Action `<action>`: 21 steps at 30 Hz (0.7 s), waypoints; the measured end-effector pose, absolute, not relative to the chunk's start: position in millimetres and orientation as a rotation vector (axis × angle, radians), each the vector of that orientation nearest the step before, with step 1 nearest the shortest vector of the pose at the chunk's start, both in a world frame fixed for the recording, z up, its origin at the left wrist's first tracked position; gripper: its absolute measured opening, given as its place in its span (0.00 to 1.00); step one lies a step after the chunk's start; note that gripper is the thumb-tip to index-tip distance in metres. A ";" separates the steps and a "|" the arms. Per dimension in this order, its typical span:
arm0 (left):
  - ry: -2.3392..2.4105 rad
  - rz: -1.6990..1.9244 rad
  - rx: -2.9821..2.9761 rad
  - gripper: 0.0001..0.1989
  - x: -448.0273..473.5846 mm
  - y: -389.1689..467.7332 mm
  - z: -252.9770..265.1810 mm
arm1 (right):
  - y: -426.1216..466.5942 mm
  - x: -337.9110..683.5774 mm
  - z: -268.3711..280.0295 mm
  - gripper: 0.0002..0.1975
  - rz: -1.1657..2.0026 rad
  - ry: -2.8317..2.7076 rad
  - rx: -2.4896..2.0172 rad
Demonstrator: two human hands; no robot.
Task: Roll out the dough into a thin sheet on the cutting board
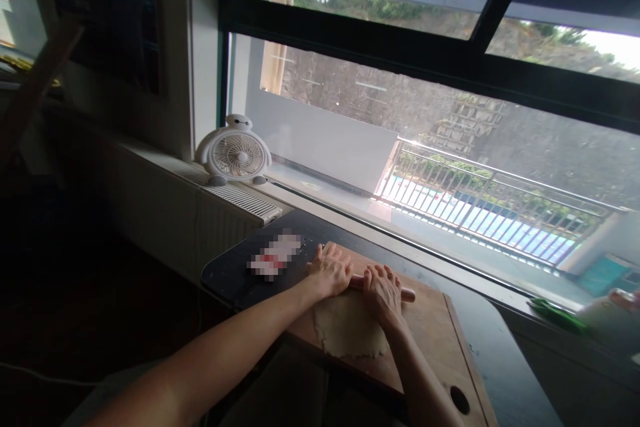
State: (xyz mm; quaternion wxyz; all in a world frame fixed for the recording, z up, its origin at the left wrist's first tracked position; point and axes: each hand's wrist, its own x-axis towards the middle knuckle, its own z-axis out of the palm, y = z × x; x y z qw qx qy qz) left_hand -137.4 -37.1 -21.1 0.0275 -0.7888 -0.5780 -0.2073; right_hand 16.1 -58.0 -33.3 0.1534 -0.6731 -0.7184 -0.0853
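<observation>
Both my hands rest on a wooden rolling pin [408, 295] that lies across the far part of a sheet of dough [350, 327]. My left hand [331, 271] is curled over the pin's left part, and my right hand [383, 290] is curled over it nearer the right end. The dough is pale, flattened and ragged along its near edge; my right hand and forearm cover some of its right side. Under it lies a wooden board [425, 333] with a dark round hole in its near right corner.
The board sits on a dark table [227, 273], with a blurred-out packet [275, 255] left of it. Beyond the table runs a large window [340, 127]. A white fan [240, 155] stands on the radiator [235, 203]. A green cloth [557, 315] lies at the right.
</observation>
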 end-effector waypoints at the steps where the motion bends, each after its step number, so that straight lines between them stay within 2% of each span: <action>1: -1.795 -0.630 -2.434 0.21 -136.7 -31.1 -20.8 | -51.7 16.2 -32.9 0.22 -0.240 -2.072 -1.935; 8: -1.848 -0.549 -2.448 0.22 -134.6 0.5 -22.5 | -21.0 17.9 -31.6 0.21 -0.189 -2.176 -1.982; 16: -1.743 -0.557 -2.508 0.23 -139.7 -33.4 -21.0 | -60.0 17.8 -34.0 0.22 -0.272 -2.066 -1.936; 21: -1.749 -0.465 -2.607 0.22 -143.3 -33.6 -20.4 | -52.3 31.2 -9.6 0.17 -0.129 -2.292 -1.952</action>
